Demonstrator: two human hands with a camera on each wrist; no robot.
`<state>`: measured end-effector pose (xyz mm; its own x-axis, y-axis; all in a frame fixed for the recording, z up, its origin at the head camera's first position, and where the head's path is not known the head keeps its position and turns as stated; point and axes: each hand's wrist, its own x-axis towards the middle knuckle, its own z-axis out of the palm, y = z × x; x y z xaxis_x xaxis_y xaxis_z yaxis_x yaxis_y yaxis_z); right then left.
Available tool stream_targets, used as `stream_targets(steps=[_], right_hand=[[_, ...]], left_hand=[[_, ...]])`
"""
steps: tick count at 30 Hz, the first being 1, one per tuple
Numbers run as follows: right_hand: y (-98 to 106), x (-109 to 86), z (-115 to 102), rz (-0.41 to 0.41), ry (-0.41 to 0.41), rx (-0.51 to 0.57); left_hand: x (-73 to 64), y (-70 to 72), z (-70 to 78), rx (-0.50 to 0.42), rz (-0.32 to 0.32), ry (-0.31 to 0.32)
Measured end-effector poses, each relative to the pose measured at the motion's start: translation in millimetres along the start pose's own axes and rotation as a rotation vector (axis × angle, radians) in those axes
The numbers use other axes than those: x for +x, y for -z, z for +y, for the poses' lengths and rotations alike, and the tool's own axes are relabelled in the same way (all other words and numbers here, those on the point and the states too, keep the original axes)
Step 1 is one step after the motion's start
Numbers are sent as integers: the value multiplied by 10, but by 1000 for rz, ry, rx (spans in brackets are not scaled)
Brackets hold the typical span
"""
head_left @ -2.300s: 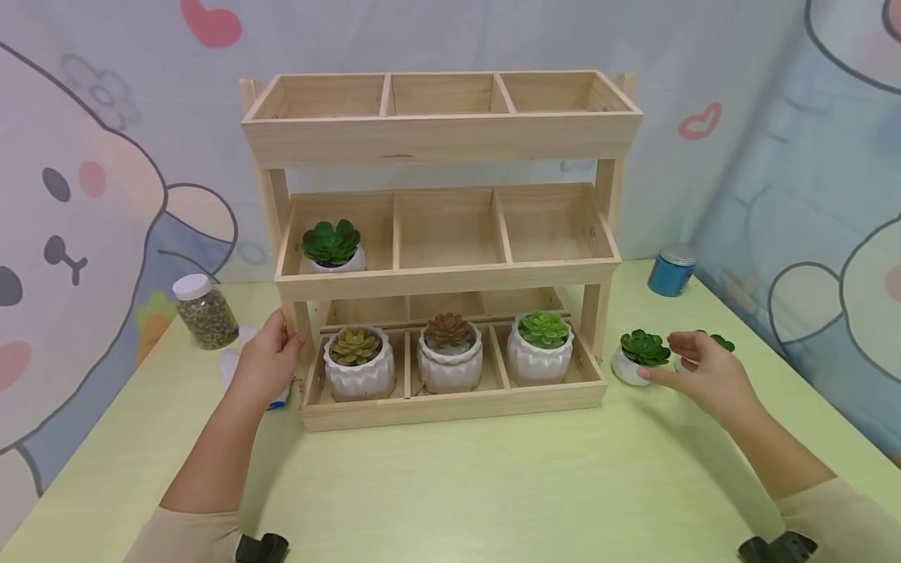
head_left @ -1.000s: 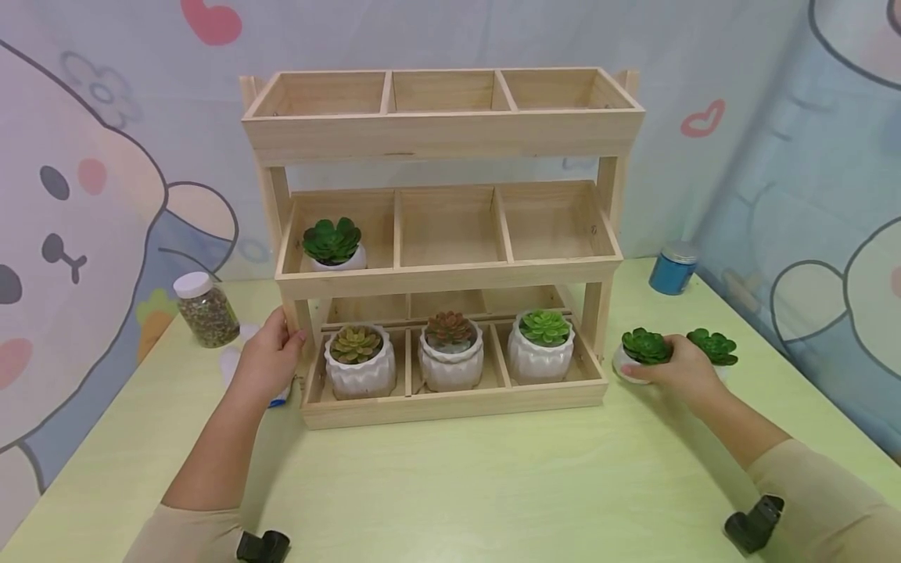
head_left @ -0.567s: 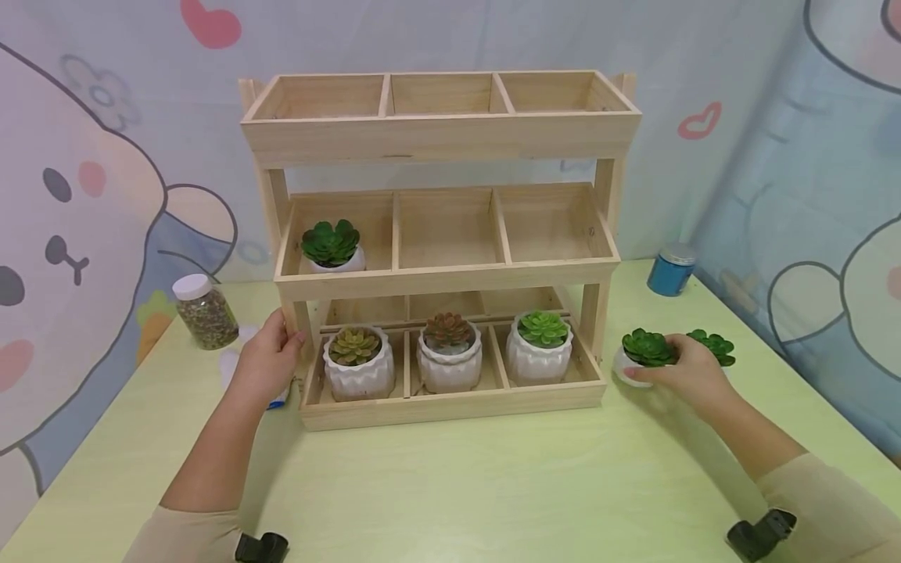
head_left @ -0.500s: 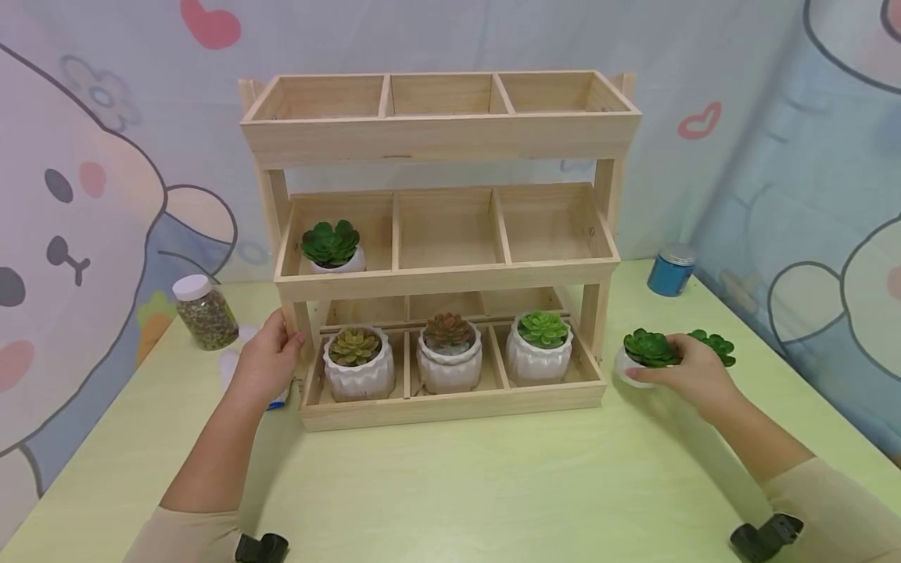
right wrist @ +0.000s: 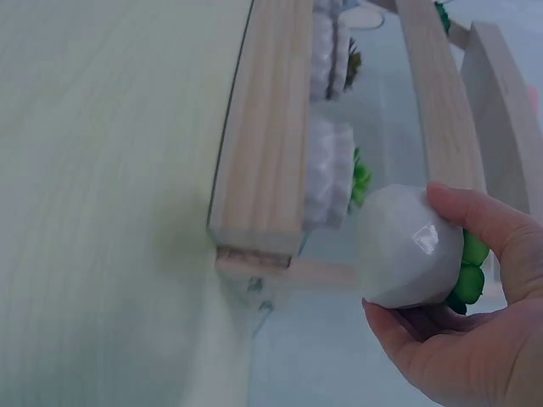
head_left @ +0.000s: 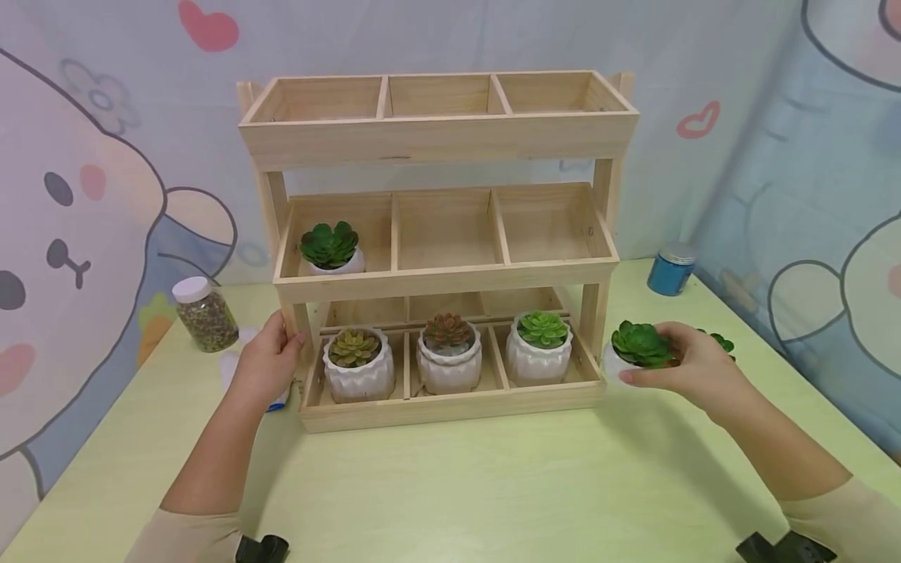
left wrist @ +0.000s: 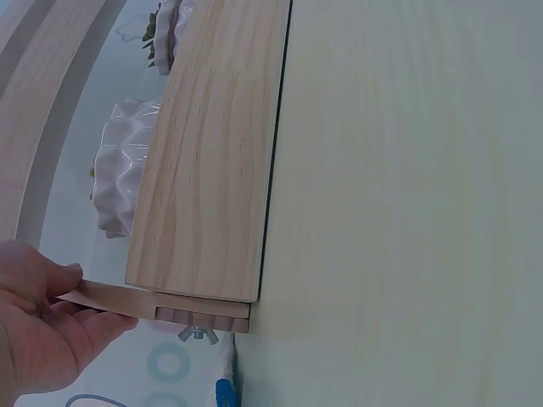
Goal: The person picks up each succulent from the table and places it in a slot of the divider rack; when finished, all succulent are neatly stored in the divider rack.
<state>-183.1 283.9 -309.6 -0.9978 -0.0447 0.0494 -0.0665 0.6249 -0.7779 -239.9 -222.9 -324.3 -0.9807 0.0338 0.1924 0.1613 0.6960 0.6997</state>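
My right hand (head_left: pixel 700 371) grips a small white pot with a green succulent (head_left: pixel 639 346), held up off the table beside the right end of the wooden tiered planter stand (head_left: pixel 450 280). In the right wrist view the faceted white pot (right wrist: pixel 407 246) sits between thumb and fingers. My left hand (head_left: pixel 270 356) holds the stand's left upright; the left wrist view shows the thumb and fingers pinching that wooden post (left wrist: pixel 114 298). Another potted succulent (head_left: pixel 332 247) stands in the middle tier's left compartment. Partly hidden behind my right hand is one more green succulent (head_left: pixel 722 342).
On the bottom tier stand three white ruffled pots with succulents, yellowish (head_left: pixel 359 367), reddish (head_left: pixel 450 356) and bright green (head_left: pixel 540 352). A jar of granules with a white lid (head_left: pixel 206 314) is at left, a blue jar (head_left: pixel 672 270) at back right. A white-and-blue item (head_left: pixel 278 400) lies behind my left forearm.
My right hand has closed round the nearer small potted succulent and lifted it off the table, slightly toward the stand. My left hand stays on the upright.
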Motion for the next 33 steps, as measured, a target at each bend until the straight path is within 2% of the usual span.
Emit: stream_targets(steps=[14, 18, 25, 33], right_hand=[[-398, 12, -503, -156, 147, 198], [-499, 54, -631, -186, 158, 190], [-670, 148, -765, -231, 196, 238], [-789, 237, -941, -231, 271, 187]], left_hand=[[8, 5, 0, -1, -12, 10], [3, 4, 5, 8, -4, 6], [-2, 5, -4, 7, -4, 10], [-3, 11, 7, 3, -10, 14]])
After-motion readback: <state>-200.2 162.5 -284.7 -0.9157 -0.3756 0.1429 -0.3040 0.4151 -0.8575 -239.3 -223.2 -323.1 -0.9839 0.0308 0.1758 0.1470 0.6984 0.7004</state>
